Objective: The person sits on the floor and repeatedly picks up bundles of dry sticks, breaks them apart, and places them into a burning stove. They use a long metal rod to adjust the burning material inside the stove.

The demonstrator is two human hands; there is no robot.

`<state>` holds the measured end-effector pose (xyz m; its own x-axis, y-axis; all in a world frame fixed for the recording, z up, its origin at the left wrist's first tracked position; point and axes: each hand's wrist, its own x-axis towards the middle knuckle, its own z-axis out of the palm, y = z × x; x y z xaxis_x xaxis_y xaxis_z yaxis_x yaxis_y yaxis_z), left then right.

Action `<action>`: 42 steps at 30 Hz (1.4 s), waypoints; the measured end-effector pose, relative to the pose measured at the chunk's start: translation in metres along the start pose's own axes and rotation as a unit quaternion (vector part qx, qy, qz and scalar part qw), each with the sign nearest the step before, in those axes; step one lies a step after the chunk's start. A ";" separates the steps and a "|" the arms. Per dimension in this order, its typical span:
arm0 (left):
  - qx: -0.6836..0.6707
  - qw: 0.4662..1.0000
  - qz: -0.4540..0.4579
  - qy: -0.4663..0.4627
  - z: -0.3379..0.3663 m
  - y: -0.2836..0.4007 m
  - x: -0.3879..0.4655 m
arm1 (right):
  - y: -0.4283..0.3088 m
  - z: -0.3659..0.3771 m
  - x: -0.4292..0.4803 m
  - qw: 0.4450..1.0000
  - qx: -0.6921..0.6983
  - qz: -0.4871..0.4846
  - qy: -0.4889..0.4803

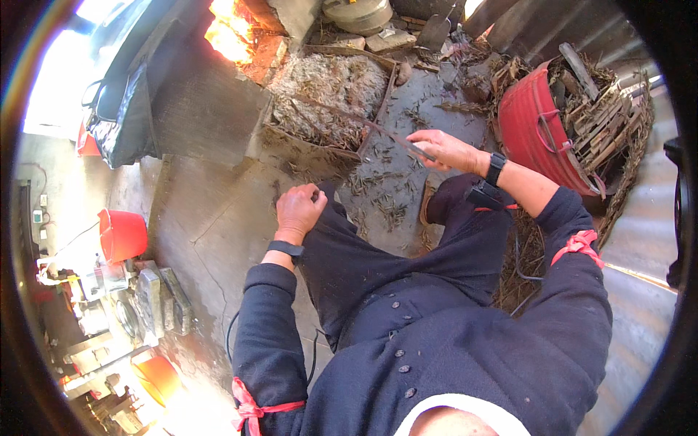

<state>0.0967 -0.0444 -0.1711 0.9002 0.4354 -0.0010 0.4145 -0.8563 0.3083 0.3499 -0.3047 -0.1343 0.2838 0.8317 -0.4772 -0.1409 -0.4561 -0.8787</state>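
Observation:
My right hand (444,151) is closed around the near end of a long thin metal rod (376,126). The rod slants up and left over a shallow tray of pale ash (327,90) with dry leaves and twigs in it. My left hand (301,207) rests by my left knee with its fingers curled; whether it holds anything cannot be seen. Beyond the tray's upper left corner, a bright fire (232,32) burns in a brick opening.
To the right, a red plastic tub (531,128) holds sticks and dry brush. Bricks and a round metal lidded pot (357,15) stand behind the tray. At left are a red bucket (124,235), a black bag (122,120) and an orange bucket (156,380). Leaf litter covers parts of the floor.

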 end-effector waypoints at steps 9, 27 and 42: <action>-0.007 1.000 -0.003 0.010 0.001 -0.003 -0.003 | 0.029 0.032 -0.026 0.950 -0.311 0.021 -0.002; 0.009 0.999 -0.036 -0.033 -0.008 -0.002 -0.006 | 0.060 0.029 -0.061 0.985 -0.162 0.045 -0.039; 0.008 0.999 -0.001 0.035 -0.009 -0.007 -0.015 | -0.004 0.021 -0.148 0.999 0.038 0.029 -0.012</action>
<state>0.0792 -0.0427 -0.1650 0.8879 0.4555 0.0644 0.4193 -0.8589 0.2940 0.2886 -0.4190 -0.0607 0.2513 0.8121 -0.5266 -0.2278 -0.4792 -0.8476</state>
